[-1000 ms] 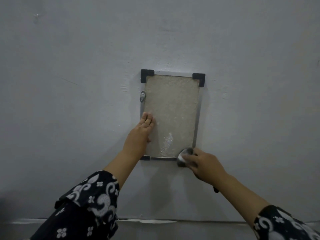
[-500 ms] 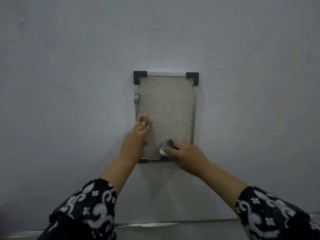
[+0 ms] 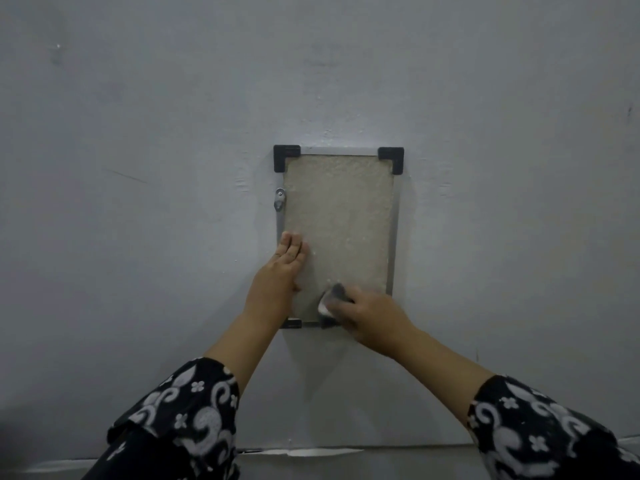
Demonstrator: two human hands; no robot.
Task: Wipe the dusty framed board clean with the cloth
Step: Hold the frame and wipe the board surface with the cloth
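A small framed board (image 3: 341, 216) lies flat against a pale grey surface, its panel beige and dusty, with a thin metal frame and black corner caps. My left hand (image 3: 282, 271) presses flat on the board's left edge, fingers together and extended. My right hand (image 3: 369, 315) is closed on a small grey cloth (image 3: 332, 299) and holds it against the board's lower part, near the bottom edge. The board's lower right corner is hidden under my right hand.
A small metal hanger tab (image 3: 280, 199) sticks out from the frame's left side. The grey surface (image 3: 138, 202) spreads wide on every side of the board. A seam with a torn white strip (image 3: 311, 452) runs below my arms.
My right hand has slid the cloth leftward from the board's lower right corner toward the bottom middle. My left hand has stayed pressed on the left edge.
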